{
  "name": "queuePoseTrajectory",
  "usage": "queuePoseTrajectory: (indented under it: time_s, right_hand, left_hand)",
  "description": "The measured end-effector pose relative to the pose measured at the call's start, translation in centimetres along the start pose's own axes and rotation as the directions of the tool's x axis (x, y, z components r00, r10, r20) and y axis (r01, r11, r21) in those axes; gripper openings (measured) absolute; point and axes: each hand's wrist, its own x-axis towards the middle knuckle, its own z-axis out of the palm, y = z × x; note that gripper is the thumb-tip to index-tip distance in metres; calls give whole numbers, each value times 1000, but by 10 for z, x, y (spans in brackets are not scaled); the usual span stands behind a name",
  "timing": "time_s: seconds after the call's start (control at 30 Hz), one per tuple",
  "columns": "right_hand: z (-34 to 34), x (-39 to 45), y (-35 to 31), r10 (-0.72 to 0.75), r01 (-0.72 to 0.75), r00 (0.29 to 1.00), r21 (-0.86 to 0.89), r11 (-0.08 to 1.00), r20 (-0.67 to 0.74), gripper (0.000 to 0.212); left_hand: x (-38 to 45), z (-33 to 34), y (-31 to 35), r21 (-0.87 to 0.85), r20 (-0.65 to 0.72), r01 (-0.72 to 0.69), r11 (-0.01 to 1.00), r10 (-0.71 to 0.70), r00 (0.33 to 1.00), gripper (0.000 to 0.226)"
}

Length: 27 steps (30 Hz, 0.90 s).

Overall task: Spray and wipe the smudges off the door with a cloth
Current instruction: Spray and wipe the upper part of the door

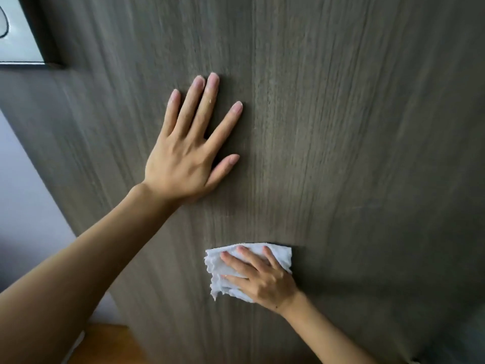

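The door is braced by the flat, released left hand. Lower down, the white cloth is pressed against it under the right hand. Wiping seems underway; remaining smudges cannot be judged through blur.

White cloth, dark grey wood-grain door

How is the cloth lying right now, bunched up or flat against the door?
Flat, loosely folded: the right hand presses the white cloth against the door with straight fingers.
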Motion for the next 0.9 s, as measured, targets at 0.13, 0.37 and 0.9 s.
queuePoseTrajectory:
  time_s: [0.13, 0.37, 0.9]
  right_hand:
    - [-7, 4, 8, -52, 50, 997, 31, 998, 62, 23]
    - [0, -4, 8, -69, 69, 998, 27, 997, 7, 35]
    - [-12, -24, -2, 112, -124, 992, 239, 963, 62, 95]
  left_hand:
    - [4, -9, 1, -33, 68, 17, 999, -15, 998, 64]
    - [-94, -24, 67, -339, 118, 133, 931, -99, 988, 42]
    - [-169, -9, 155, -207, 613, 816, 540, -578, 538, 20]
